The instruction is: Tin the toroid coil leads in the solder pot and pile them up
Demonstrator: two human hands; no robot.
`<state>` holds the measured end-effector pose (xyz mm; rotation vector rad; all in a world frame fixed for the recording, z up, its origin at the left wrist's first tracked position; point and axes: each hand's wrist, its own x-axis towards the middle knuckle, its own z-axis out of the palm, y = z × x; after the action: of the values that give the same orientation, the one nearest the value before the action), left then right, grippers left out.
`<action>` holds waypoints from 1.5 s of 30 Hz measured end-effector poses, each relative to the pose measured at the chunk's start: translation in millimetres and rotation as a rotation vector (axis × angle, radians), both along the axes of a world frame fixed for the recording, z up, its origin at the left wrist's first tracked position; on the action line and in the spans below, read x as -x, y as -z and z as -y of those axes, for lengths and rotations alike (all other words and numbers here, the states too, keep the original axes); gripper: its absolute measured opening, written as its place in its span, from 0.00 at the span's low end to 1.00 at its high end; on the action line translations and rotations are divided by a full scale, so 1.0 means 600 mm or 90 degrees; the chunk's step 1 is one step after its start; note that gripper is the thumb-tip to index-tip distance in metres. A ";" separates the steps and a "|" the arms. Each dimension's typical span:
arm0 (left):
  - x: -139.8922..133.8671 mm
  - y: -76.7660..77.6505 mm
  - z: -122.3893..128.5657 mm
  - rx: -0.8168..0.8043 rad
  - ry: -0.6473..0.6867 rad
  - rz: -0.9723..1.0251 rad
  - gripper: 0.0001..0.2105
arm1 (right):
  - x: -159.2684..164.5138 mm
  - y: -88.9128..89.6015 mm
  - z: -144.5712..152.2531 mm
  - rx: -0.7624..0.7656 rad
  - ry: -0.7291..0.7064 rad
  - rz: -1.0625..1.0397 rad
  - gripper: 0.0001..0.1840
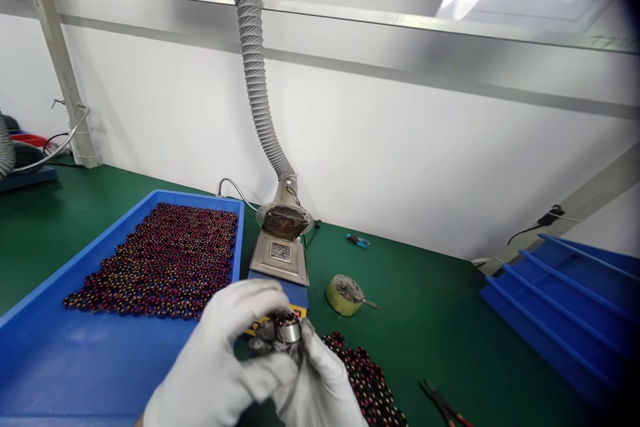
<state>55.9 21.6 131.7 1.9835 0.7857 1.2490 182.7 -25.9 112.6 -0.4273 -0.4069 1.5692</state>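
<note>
Both my hands wear white gloves, greyed at the fingertips, and meet at the bottom centre of the head view. Between them is a small round coil part, with a silver metal band and copper-coloured windings on top. My right hand grips it from the right, some dark fingertips showing behind it. My left hand, slightly blurred, curls over it from the left, fingers at its top edge and thumb below. Just behind the hands stands a blue-based device with a metal top plate, its yellow front panel partly hidden.
At left, a blue tray holds many dark ring coils. More coils lie right of my hands. A green tin, pliers and a small blue-handled tool lie on the green table. A fume hose hangs overhead; stacked blue trays stand right.
</note>
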 end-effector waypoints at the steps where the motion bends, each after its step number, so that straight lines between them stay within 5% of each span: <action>1: -0.004 0.000 0.000 -0.048 0.019 -0.026 0.22 | 0.000 0.001 0.002 0.002 0.004 -0.007 0.13; 6: -0.014 0.001 -0.010 -0.133 0.095 0.049 0.14 | -0.019 0.035 -0.015 0.001 0.006 0.067 0.15; 12: -0.006 0.006 -0.014 0.083 0.100 0.272 0.04 | -0.029 0.080 -0.059 -0.061 0.018 0.275 0.15; 16: 0.007 -0.007 -0.012 0.216 -0.009 0.330 0.04 | -0.033 0.068 -0.044 -0.062 0.007 0.240 0.21; 20: 0.003 -0.011 -0.013 0.174 0.089 0.138 0.09 | -0.040 0.042 -0.041 -0.074 0.004 0.283 0.21; 23: -0.005 0.002 -0.015 0.130 0.120 0.239 0.06 | -0.035 0.034 -0.051 -0.068 0.014 0.340 0.13; 27: 0.002 0.003 -0.014 0.196 0.035 0.357 0.06 | -0.025 0.037 -0.050 -0.065 0.074 0.322 0.12; 30: 0.009 -0.015 -0.008 0.266 0.011 0.242 0.06 | -0.025 0.037 -0.042 -0.068 0.106 0.301 0.11; 33: 0.005 -0.027 -0.002 0.310 0.108 0.117 0.10 | -0.028 0.036 -0.038 -0.067 0.113 0.296 0.12; 39: -0.010 -0.010 0.001 0.319 0.159 0.323 0.09 | -0.025 0.040 -0.041 -0.039 0.068 0.264 0.12; 45: -0.015 -0.013 0.010 0.313 0.079 0.401 0.09 | -0.019 0.029 -0.031 -0.041 0.082 0.244 0.10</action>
<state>65.0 15.5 139.2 1.1342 0.5647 1.3412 193.9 -7.1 95.4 -0.6945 -0.7067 1.3442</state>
